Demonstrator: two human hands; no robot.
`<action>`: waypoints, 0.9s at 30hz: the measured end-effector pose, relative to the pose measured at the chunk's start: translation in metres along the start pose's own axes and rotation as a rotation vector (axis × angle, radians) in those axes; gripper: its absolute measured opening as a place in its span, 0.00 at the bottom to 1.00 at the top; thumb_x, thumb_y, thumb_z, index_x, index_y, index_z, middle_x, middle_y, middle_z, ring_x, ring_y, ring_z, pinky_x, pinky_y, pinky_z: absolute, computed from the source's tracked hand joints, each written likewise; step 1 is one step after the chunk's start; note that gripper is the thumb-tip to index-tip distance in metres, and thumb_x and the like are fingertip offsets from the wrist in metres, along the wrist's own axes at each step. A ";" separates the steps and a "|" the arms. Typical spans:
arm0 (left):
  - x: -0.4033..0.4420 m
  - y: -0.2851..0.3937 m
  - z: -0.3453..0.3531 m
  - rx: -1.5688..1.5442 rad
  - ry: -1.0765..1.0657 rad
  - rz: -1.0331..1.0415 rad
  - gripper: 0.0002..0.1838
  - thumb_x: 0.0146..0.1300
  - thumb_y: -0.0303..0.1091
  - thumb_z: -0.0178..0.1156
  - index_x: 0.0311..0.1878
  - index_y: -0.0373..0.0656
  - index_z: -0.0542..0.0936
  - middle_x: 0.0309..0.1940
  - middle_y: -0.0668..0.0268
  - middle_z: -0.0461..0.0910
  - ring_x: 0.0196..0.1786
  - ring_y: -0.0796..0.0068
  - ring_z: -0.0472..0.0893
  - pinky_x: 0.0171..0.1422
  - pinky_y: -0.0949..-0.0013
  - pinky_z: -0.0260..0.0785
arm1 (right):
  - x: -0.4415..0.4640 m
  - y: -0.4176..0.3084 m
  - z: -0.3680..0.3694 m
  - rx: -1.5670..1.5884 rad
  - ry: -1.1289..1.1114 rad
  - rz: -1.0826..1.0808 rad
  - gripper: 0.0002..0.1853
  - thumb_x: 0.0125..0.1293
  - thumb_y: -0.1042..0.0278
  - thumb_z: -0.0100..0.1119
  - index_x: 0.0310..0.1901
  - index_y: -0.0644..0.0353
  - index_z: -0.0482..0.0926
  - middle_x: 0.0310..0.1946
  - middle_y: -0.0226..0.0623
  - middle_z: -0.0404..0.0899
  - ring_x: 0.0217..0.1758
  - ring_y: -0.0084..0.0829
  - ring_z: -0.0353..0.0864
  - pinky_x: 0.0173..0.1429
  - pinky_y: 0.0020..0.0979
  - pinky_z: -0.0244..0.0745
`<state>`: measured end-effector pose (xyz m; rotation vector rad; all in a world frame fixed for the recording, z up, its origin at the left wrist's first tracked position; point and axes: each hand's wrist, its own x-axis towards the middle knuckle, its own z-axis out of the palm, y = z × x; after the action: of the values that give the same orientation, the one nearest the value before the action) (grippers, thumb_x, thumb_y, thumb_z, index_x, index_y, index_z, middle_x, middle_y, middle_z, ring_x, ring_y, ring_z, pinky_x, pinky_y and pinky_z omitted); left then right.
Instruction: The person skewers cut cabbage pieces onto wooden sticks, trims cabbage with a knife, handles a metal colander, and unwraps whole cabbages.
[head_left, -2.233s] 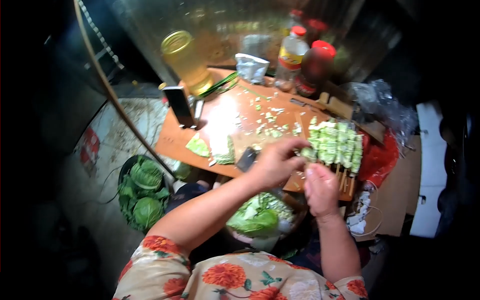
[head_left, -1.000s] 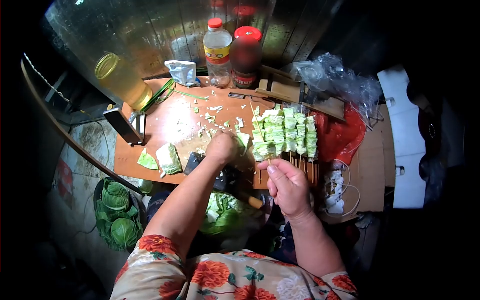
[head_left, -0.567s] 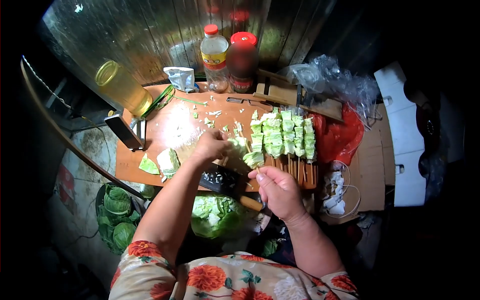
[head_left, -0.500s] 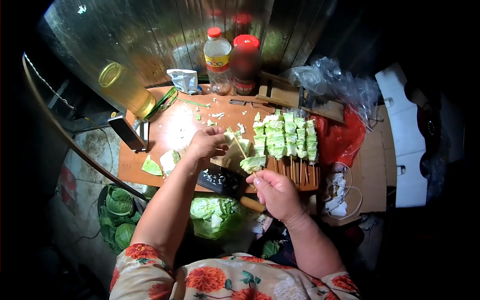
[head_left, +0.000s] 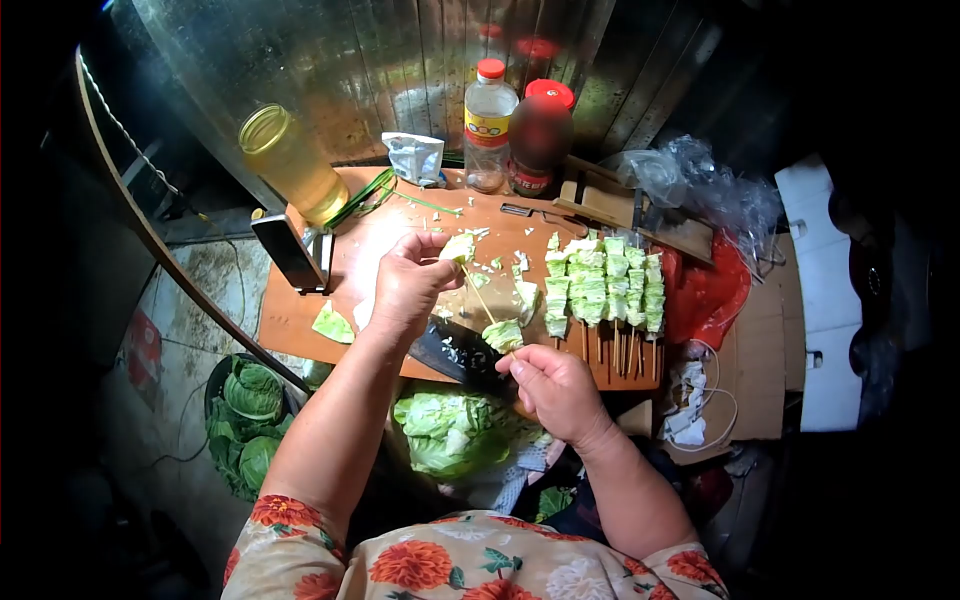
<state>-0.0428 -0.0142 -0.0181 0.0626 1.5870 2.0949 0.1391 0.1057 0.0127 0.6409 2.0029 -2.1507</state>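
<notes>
Past the dark knife [head_left: 437, 352], the left hand [head_left: 408, 285] pinches a cabbage piece [head_left: 458, 248] at the tip of a thin stick [head_left: 478, 291]. Right of the knife, the right hand [head_left: 557, 388] pinches the stick's other end, below more cabbage [head_left: 503, 335]. Farther right lie full cabbage sticks [head_left: 605, 285].

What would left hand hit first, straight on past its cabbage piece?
Likely the cabbage skewers to the right; how high the left hand sits is unclear, so it may pass over.

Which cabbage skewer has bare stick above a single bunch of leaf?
The skewer in the right hand: bare stick runs from its bunch up towards the leaf piece in the left hand. The row of skewers on the table is packed with leaf.
</notes>
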 end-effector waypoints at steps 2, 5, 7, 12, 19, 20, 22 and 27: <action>0.001 -0.003 -0.001 0.071 0.001 0.108 0.15 0.53 0.16 0.61 0.45 0.34 0.74 0.38 0.62 0.79 0.35 0.75 0.80 0.42 0.73 0.77 | 0.001 0.000 0.001 0.032 -0.001 -0.004 0.10 0.71 0.70 0.49 0.41 0.66 0.79 0.19 0.21 0.69 0.20 0.12 0.65 0.24 0.18 0.63; -0.005 0.003 0.004 0.165 -0.017 0.108 0.15 0.52 0.17 0.62 0.45 0.34 0.75 0.37 0.63 0.79 0.36 0.76 0.80 0.42 0.74 0.76 | -0.001 -0.002 0.002 0.070 0.003 -0.022 0.10 0.70 0.71 0.50 0.40 0.66 0.80 0.19 0.22 0.70 0.19 0.12 0.66 0.25 0.19 0.64; -0.009 0.007 0.009 0.161 -0.064 0.089 0.16 0.52 0.15 0.61 0.45 0.35 0.75 0.36 0.65 0.78 0.35 0.77 0.80 0.41 0.74 0.75 | -0.003 -0.002 0.002 0.077 0.011 -0.036 0.10 0.70 0.71 0.49 0.40 0.65 0.80 0.19 0.22 0.70 0.19 0.13 0.66 0.24 0.20 0.64; -0.029 0.002 0.024 0.171 -0.405 -0.069 0.18 0.48 0.13 0.56 0.44 0.37 0.77 0.31 0.71 0.76 0.33 0.83 0.76 0.36 0.79 0.69 | 0.005 0.006 -0.004 0.042 0.164 -0.101 0.10 0.71 0.69 0.49 0.41 0.65 0.78 0.20 0.21 0.68 0.20 0.12 0.64 0.24 0.17 0.59; -0.024 -0.004 0.028 0.237 -0.446 -0.066 0.16 0.51 0.18 0.53 0.45 0.37 0.78 0.34 0.70 0.77 0.35 0.81 0.76 0.43 0.77 0.70 | 0.000 0.004 -0.011 0.043 0.177 -0.079 0.10 0.71 0.69 0.49 0.40 0.66 0.78 0.20 0.21 0.68 0.20 0.12 0.63 0.24 0.16 0.59; -0.022 -0.004 0.030 0.187 -0.431 -0.034 0.15 0.52 0.19 0.53 0.45 0.37 0.77 0.35 0.69 0.78 0.37 0.80 0.76 0.46 0.75 0.70 | 0.001 0.003 -0.012 0.077 0.175 -0.073 0.10 0.71 0.69 0.49 0.41 0.65 0.78 0.19 0.21 0.68 0.20 0.12 0.63 0.24 0.16 0.58; -0.020 -0.005 0.036 0.094 -0.397 0.052 0.15 0.55 0.21 0.51 0.47 0.35 0.77 0.40 0.65 0.79 0.39 0.74 0.79 0.51 0.72 0.70 | 0.000 0.002 -0.017 0.113 0.175 -0.068 0.10 0.71 0.69 0.49 0.42 0.65 0.78 0.19 0.21 0.67 0.20 0.12 0.63 0.24 0.16 0.58; 0.014 -0.034 0.037 -0.006 -0.223 0.088 0.11 0.61 0.22 0.53 0.46 0.38 0.76 0.37 0.64 0.79 0.38 0.75 0.79 0.46 0.76 0.70 | -0.008 -0.007 -0.033 0.158 0.287 -0.051 0.11 0.70 0.69 0.49 0.41 0.65 0.80 0.19 0.22 0.69 0.20 0.13 0.64 0.24 0.18 0.59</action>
<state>-0.0306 0.0305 -0.0407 0.3580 1.4679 2.0761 0.1505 0.1368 0.0214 0.9831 2.0117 -2.3825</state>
